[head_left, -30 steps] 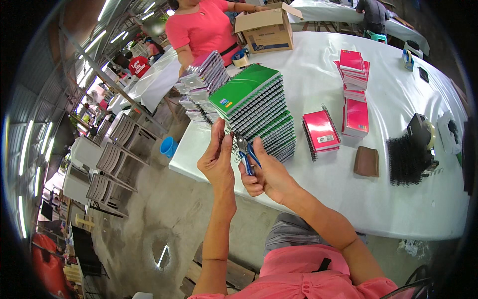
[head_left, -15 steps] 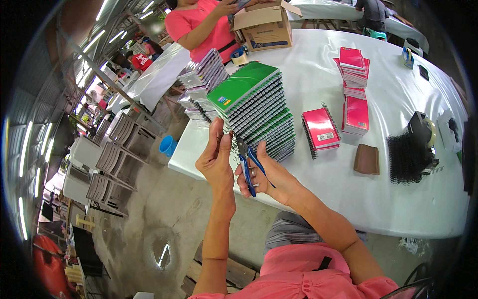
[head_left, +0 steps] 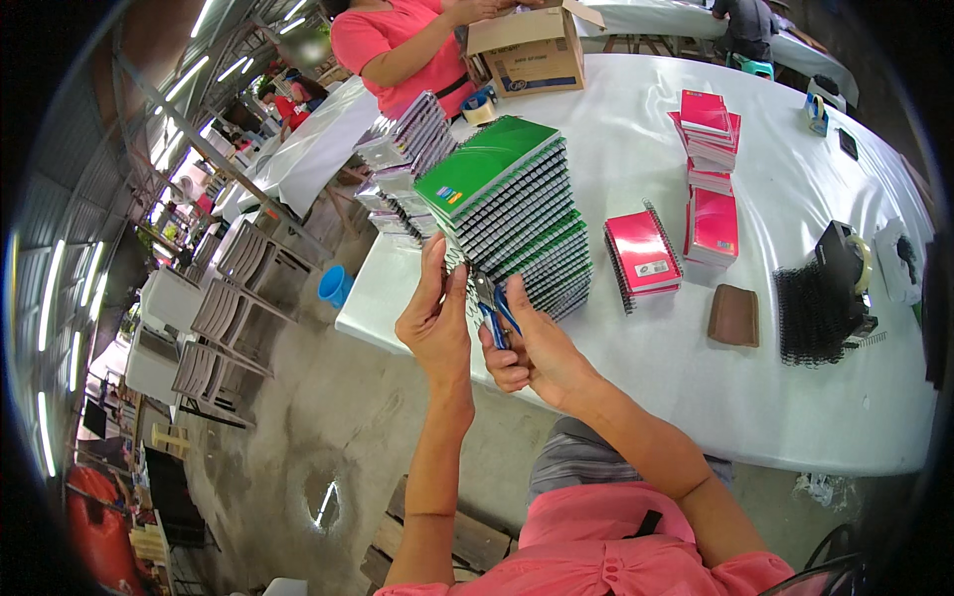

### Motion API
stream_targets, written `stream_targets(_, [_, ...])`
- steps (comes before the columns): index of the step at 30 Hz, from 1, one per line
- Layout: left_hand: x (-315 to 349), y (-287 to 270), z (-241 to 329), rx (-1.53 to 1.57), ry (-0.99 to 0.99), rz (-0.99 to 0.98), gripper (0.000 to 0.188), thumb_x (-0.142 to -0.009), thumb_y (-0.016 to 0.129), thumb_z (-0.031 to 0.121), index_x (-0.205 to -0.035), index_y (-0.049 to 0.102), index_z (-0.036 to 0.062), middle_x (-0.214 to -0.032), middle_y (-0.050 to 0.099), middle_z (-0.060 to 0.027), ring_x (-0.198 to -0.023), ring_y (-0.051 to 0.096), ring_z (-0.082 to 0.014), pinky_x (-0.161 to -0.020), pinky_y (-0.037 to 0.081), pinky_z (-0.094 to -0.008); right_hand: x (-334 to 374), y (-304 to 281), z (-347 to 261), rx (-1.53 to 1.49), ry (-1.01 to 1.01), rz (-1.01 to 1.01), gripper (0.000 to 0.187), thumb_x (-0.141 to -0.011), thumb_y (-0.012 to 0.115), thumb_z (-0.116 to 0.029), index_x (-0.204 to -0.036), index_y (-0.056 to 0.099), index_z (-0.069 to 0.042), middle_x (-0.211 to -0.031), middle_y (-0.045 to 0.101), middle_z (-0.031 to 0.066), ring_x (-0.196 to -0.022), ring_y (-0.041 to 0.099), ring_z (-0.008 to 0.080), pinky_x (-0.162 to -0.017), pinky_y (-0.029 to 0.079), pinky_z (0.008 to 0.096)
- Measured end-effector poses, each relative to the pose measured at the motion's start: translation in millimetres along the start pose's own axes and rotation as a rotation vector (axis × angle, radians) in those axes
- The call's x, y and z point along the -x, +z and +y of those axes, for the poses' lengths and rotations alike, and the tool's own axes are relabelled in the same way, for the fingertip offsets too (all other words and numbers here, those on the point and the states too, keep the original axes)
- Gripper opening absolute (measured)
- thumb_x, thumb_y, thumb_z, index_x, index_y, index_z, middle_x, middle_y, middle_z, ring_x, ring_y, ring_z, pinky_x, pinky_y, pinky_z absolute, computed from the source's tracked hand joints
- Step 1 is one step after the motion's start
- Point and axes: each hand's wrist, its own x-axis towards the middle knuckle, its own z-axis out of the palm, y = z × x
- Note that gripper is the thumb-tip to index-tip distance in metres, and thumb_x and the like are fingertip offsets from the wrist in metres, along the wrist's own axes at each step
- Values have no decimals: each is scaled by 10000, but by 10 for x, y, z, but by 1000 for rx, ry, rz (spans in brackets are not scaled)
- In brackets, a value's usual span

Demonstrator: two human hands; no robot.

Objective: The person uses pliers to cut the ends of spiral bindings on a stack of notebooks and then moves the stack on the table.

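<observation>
My left hand (head_left: pixel 434 316) pinches a spiral-bound notebook (head_left: pixel 453 260) near its coil end. The notebook is turned edge-on, so its cover cannot be seen. In my right hand (head_left: pixel 542 360) are blue-handled wire cutters (head_left: pixel 494 310), fingers wrapped round the handles. Their jaws reach up to the coil beside my left thumb; whether they touch the wire cannot be told. Just behind both hands rises a tall stack of green spiral notebooks (head_left: pixel 497 164), coils facing me. To its left stand piles of notebooks with pale, greyish edges (head_left: pixel 402 149).
Red notebooks (head_left: pixel 644 253) lie in piles on the white table (head_left: pixel 636 397). Right of them are a brown block-like object (head_left: pixel 733 316), black binding coils (head_left: pixel 800 318) and a tape roll (head_left: pixel 817 114). Across the table, a person in pink (head_left: pixel 397 45) works at a cardboard box (head_left: pixel 527 55).
The cutters' handles have come closer together in my right hand, and the tool has tilted slightly. My left hand has shifted a little to the right. The person opposite has moved their hands.
</observation>
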Motion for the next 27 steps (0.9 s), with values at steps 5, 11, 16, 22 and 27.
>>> stream_targets(5, [-46, -48, 37, 113, -110, 60, 389, -858, 558, -79, -1243, 511, -63, -1267, 537, -166, -1172, 524, -239, -930, 479, -323, 102, 10, 95, 238, -116, 61, 737, -868, 248, -710, -872, 533, -31, -628, 476, 36, -538, 450, 142, -527, 394, 282])
stream_targets(11, [-197, -484, -644, 242, -298, 155, 379, -846, 559, -80, -1223, 548, -42, -1195, 589, -153, -1144, 544, -201, -889, 483, -278, 323, -350, 257, 386, -147, 191, 748, -876, 257, -702, -893, 557, -17, -667, 553, 53, -560, 528, 140, -555, 447, 279])
stream_targets(16, [-22, -968, -1602, -509, -339, -245, 376, -814, 591, -69, -1171, 615, 49, -1173, 627, -101, -1171, 526, -141, -894, 471, -252, 323, -534, 477, 407, -61, 270, 729, -889, 249, -680, -888, 566, -24, -663, 549, 44, -554, 519, 130, -545, 435, 267])
stream_targets(22, [167, -1041, -1967, -756, -200, -439, 325, -849, 616, 92, -1169, 624, 144, -1206, 595, -103, -1242, 469, -284, -1035, 338, -441, 271, -528, 538, 415, -66, 254, 718, -897, 245, -671, -887, 567, -29, -662, 550, 47, -553, 521, 135, -545, 429, 264])
stream_targets(27, [175, -1114, -1990, -704, -208, -451, 331, -845, 627, 127, -1173, 622, 170, -1206, 598, -79, -1249, 461, -279, -1064, 294, -451, 171, -404, 472, 384, -152, 195, 724, -898, 253, -674, -890, 565, -20, -661, 555, 53, -559, 536, 144, -559, 446, 276])
